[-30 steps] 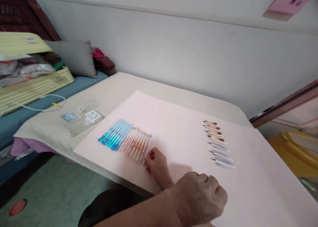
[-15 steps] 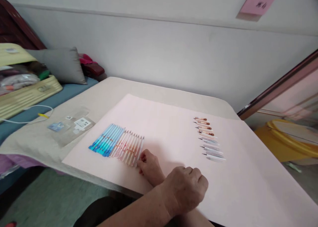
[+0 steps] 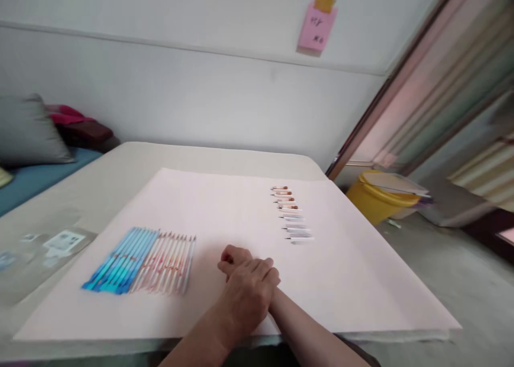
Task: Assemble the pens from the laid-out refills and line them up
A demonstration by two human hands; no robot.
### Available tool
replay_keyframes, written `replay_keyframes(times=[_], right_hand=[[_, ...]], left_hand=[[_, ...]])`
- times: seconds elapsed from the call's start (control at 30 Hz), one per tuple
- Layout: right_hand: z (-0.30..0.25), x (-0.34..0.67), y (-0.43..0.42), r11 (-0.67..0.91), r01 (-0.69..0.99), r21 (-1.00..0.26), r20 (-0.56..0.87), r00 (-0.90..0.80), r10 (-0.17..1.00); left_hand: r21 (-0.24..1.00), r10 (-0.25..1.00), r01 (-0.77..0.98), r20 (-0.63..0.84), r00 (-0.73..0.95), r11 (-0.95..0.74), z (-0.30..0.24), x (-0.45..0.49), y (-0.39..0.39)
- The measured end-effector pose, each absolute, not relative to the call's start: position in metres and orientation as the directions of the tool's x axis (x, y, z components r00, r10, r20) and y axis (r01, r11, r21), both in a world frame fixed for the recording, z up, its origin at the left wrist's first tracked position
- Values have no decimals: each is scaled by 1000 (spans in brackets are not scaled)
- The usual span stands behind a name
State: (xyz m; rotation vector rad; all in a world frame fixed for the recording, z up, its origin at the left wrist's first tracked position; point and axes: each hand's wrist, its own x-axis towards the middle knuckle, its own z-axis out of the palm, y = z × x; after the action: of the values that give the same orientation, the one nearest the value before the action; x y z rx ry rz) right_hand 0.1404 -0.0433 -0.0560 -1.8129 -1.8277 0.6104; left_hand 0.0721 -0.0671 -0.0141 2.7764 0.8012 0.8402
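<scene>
My left hand (image 3: 248, 292) lay bent over my right wrist, how tightly I couldn't tell, and my right hand (image 3: 236, 255) was loosely curled closed. Left of them, blue pencils (image 3: 125, 260) lay beside pale, red-patterned pencils (image 3: 166, 262) on the pinkish sheet (image 3: 225, 206); farther off, rightward, a column of slim pens (image 3: 288, 207).

Hands (image 3: 251, 287) obstruct the bare paper (image 3: 225, 206) between pens (image 3: 138, 260) and slim parts (image 3: 292, 217).

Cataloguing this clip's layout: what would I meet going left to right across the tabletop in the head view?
Clear plastic packaging, side-by-side blue pens, red-and-white pens, left hand crossed over right hand, spaced-out column of pens.
</scene>
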Motion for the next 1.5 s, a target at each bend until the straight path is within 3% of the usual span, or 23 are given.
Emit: replay_keyframes(times=[0.13, 0.2, 0.3, 0.43, 0.53, 0.63, 0.77, 0.9, 1.03, 1.27, 1.37, 1.5], right_hand=[[-39, 165, -37, 55, 944, -325, -105, -94, 990], [-31, 178, -28, 72, 956, -284, -120, -110, 987], [-25, 206, -20, 49, 979, -200, -115, -73, 991], [-20, 258, -25, -86, 993, -80, -110, 77, 991], [-16, 297, -32, -179, 983, -25, -123, 175, 977], [-15, 322, -36, -242, 970, 10, -145, 240, 960], [-20, 329, -36, -249, 968, 23, -184, 249, 951], [-23, 320, -34, -223, 975, 21, -216, 222, 951], [-23, 316, -32, -225, 974, 18, -216, 223, 950], [-21, 318, -26, -231, 973, -20, -228, 220, 948], [-17, 302, -28, -162, 984, -80, -212, 142, 967], [-15, 249, -46, 20, 979, -201, -196, -60, 979]], left_hand=[[203, 447, 413, 590, 672, -888, -16, 72, -62], [151, 420, 418, 595, 685, -896, -20, 70, -58], [153, 501, 504, 527, 686, -850, -29, 66, -53], [353, 681, 584, 323, 658, -731, -37, 62, -48], [564, 754, 538, 266, 600, -627, -37, 62, -46], [688, 798, 485, 233, 556, -539, -37, 64, -44], [767, 836, 456, 186, 517, -452, -39, 68, -45], [822, 882, 492, 27, 471, -288, -37, 76, -50], [907, 888, 413, -124, 442, -79, -35, 83, -54], [952, 897, 282, -228, 379, 123, -32, 82, -50], [923, 859, 119, -385, 339, 367, -26, 82, -53], [729, 747, -193, -592, 303, 656, -24, 81, -60]])
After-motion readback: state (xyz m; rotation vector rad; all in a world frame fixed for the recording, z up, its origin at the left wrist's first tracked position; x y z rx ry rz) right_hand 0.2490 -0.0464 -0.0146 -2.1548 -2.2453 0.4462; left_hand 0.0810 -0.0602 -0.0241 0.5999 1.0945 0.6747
